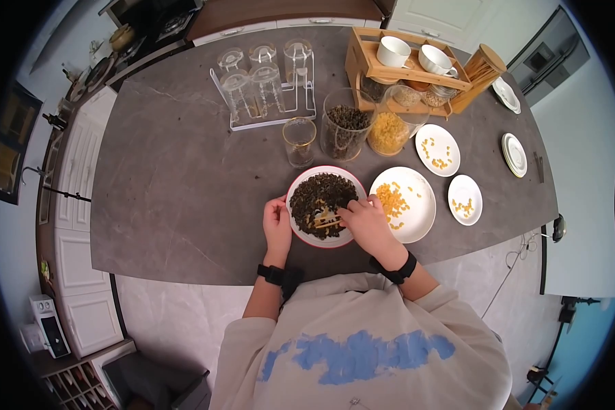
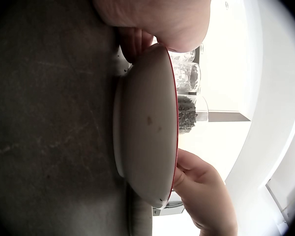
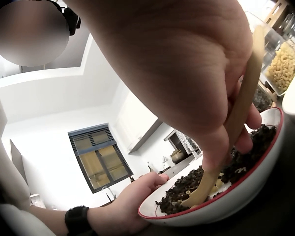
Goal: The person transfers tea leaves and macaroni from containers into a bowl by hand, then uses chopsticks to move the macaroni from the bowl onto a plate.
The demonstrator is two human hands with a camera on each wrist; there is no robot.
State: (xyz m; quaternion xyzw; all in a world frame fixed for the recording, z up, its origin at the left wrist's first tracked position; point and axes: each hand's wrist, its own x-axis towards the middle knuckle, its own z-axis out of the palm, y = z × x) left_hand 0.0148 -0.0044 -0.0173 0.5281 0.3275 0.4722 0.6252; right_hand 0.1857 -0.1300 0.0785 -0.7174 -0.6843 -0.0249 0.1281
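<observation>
Grey table (image 1: 178,205) spans the head view; at centre, the right hand (image 1: 370,225) pinches wooden tongs (image 3: 244,101) in dark flakes (image 1: 321,188), the left hand (image 1: 277,224) gripping the bowl (image 2: 147,132). Only the left wrist view shows the bowl's foot; only the head view, three plates (image 1: 422,215) of yellow bits (image 1: 391,198), right of centre.
</observation>
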